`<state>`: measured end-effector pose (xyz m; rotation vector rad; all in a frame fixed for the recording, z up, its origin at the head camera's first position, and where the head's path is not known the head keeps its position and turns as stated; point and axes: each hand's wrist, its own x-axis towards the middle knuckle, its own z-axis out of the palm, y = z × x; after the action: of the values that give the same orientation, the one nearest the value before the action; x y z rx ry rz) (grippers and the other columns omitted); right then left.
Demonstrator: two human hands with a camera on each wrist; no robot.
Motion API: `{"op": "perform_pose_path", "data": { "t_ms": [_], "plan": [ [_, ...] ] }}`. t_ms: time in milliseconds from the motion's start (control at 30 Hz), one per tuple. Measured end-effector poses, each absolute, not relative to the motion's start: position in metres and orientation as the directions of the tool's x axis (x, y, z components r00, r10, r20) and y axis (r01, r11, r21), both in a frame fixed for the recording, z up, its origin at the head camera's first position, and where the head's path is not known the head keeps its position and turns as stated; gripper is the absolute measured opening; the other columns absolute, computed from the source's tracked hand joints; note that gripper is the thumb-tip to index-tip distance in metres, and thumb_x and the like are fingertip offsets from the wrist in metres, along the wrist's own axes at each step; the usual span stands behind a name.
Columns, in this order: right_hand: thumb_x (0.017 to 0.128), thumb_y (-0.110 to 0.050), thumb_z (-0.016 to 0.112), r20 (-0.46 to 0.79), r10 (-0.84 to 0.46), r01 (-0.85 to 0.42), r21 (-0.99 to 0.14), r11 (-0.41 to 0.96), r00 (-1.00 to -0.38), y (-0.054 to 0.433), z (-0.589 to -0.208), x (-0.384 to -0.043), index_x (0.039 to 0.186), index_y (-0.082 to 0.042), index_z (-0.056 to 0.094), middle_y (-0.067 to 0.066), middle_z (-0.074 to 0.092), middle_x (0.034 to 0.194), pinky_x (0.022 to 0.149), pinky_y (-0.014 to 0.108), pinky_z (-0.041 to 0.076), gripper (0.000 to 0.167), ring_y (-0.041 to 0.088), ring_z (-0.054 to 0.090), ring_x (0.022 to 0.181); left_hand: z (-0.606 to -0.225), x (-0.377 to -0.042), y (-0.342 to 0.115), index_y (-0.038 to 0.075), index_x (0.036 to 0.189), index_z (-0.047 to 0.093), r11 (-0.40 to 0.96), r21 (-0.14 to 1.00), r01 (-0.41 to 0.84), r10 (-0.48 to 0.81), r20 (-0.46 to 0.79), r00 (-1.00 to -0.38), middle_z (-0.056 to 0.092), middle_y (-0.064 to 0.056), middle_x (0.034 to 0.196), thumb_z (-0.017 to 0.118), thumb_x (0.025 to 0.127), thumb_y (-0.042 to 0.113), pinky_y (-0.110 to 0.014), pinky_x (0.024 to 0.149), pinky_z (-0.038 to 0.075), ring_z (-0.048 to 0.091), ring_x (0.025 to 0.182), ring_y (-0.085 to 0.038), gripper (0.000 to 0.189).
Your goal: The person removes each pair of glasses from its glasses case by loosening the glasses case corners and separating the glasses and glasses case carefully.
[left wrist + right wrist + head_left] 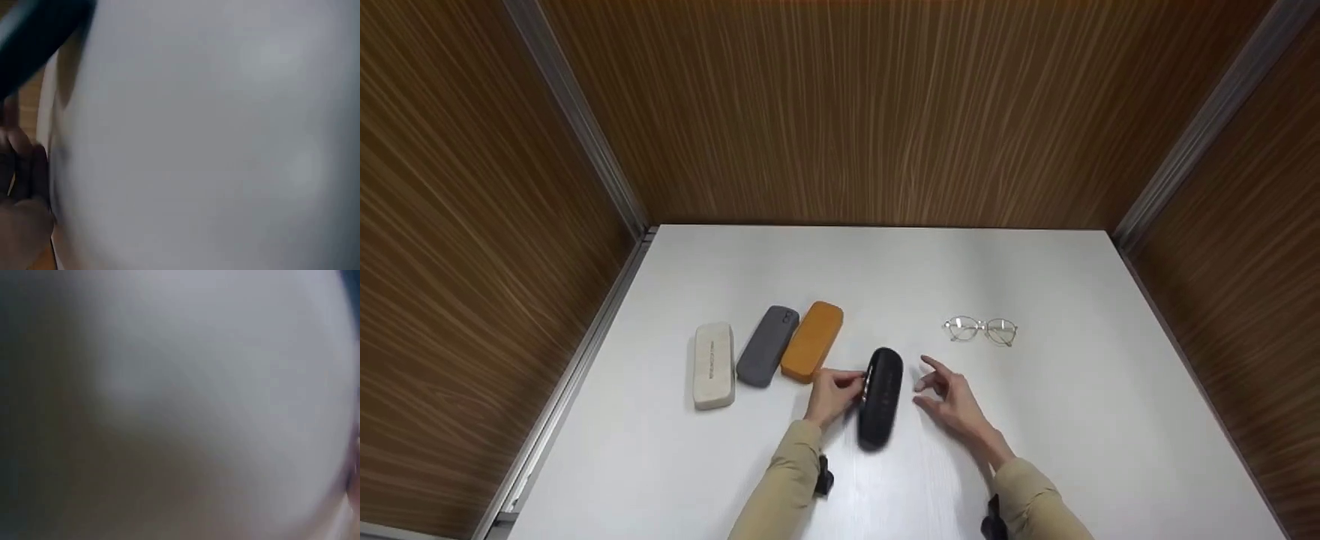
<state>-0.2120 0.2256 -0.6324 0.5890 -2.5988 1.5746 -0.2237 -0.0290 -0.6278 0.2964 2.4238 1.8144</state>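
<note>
A black glasses case (880, 399) stands tilted on its long side near the middle front of the white table. My left hand (832, 397) pinches its left edge between thumb and fingers. In the left wrist view the dark case (39, 42) fills the upper left corner, above the curled fingers. My right hand (954, 401) is just right of the case, apart from it, with fingers spread and nothing in them. The right wrist view is blurred and shows little but table. A pair of thin-framed eyeglasses (981, 328) lies beyond the right hand.
Left of the hands lie three more glasses cases: an orange one (813, 342), a dark grey one (768, 346) and a cream one (713, 366) with lettering. Wood-grain panels (870, 112) enclose the white table (1080, 450) at the back and both sides.
</note>
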Motion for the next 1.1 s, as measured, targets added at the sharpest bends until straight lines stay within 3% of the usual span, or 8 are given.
{"op": "perform_pose_path", "data": {
  "t_ms": [133,300,433,567,767,867,967,1100],
  "plan": [
    [0.077,0.012,0.074,0.31,-0.364,-0.458,-0.764,0.455,-0.878,0.221,-0.637,-0.214,0.13,0.01,0.06,0.012,0.075,0.092,0.093,0.027,0.049,0.055,0.031,0.066,0.09,-0.63,-0.219,-0.016,0.002,0.11,0.078,0.409,0.892,0.192,0.258,0.089,-0.962,0.077,-0.014,0.108,0.066,0.09,0.004,-0.032,0.093,0.058,0.073,0.106,-0.029,0.023],
    [0.082,0.004,0.07,0.235,-0.303,-0.376,-0.713,0.592,-0.924,0.217,-0.639,-0.211,0.125,0.0,0.068,0.006,0.074,0.097,0.088,0.034,0.04,0.043,0.023,0.06,0.088,-0.627,-0.217,-0.007,0.01,0.125,0.072,0.444,0.884,0.146,0.28,0.018,-0.96,0.074,-0.007,0.122,0.065,0.095,0.023,-0.041,0.108,0.048,0.068,0.12,-0.027,0.033],
    [0.084,0.001,0.066,0.202,-0.268,-0.331,-0.699,0.634,-0.942,0.213,-0.637,-0.211,0.131,0.002,0.063,0.011,0.073,0.103,0.087,0.037,0.038,0.047,0.023,0.056,0.088,-0.625,-0.217,-0.003,0.012,0.133,0.067,0.479,0.865,0.15,0.303,-0.002,-0.953,0.072,-0.003,0.127,0.065,0.096,0.037,-0.049,0.11,0.034,0.064,0.125,-0.028,0.044],
    [0.083,-0.001,0.06,0.182,-0.25,-0.301,-0.725,0.619,-0.951,0.209,-0.633,-0.213,0.143,-0.001,0.053,0.009,0.068,0.097,0.087,0.037,0.032,0.06,0.02,0.05,0.087,-0.621,-0.218,-0.002,0.013,0.134,0.067,0.465,0.87,0.162,0.346,-0.01,-0.938,0.07,-0.005,0.131,0.062,0.098,0.04,-0.05,0.105,0.029,0.062,0.124,-0.032,0.045],
    [0.093,-0.012,0.06,0.13,-0.25,-0.25,-0.802,0.543,-0.959,0.207,-0.627,-0.213,0.153,-0.007,0.042,0.004,0.062,0.092,0.089,0.034,0.025,0.062,0.015,0.045,0.089,-0.618,-0.219,-0.007,0.022,0.148,0.053,0.464,0.881,0.092,0.412,-0.123,-0.903,0.062,-0.006,0.143,0.073,0.087,0.05,-0.05,0.106,0.023,0.046,0.119,-0.029,0.069],
    [0.094,-0.023,0.066,0.134,-0.24,-0.248,-0.799,0.548,-0.961,0.208,-0.627,-0.214,0.155,-0.008,0.038,0.011,0.062,0.107,0.092,0.037,0.028,0.069,0.019,0.045,0.097,-0.618,-0.219,-0.012,0.022,0.154,0.043,0.46,0.885,0.073,0.435,-0.153,-0.887,0.052,-0.009,0.152,0.073,0.087,0.049,-0.053,0.109,0.024,0.041,0.124,-0.031,0.078],
    [0.091,-0.026,0.072,0.122,-0.232,-0.229,-0.823,0.519,-0.965,0.21,-0.628,-0.214,0.156,-0.009,0.034,0.02,0.053,0.136,0.106,0.051,0.032,0.077,0.03,0.045,0.117,-0.619,-0.221,-0.016,0.019,0.155,0.041,0.449,0.886,0.111,0.48,-0.134,-0.867,0.049,-0.009,0.155,0.068,0.093,0.048,-0.049,0.108,0.025,0.045,0.131,-0.033,0.074],
    [0.085,-0.024,0.08,0.076,-0.252,-0.186,-0.874,0.449,-0.965,0.215,-0.627,-0.215,0.156,-0.01,0.035,0.021,0.035,0.159,0.122,0.066,0.018,0.085,0.043,0.032,0.142,-0.619,-0.22,-0.018,0.014,0.151,0.046,0.451,0.871,0.194,0.52,-0.08,-0.85,0.054,-0.012,0.151,0.061,0.099,0.044,-0.043,0.103,0.026,0.051,0.133,-0.034,0.062]
  ]
}}
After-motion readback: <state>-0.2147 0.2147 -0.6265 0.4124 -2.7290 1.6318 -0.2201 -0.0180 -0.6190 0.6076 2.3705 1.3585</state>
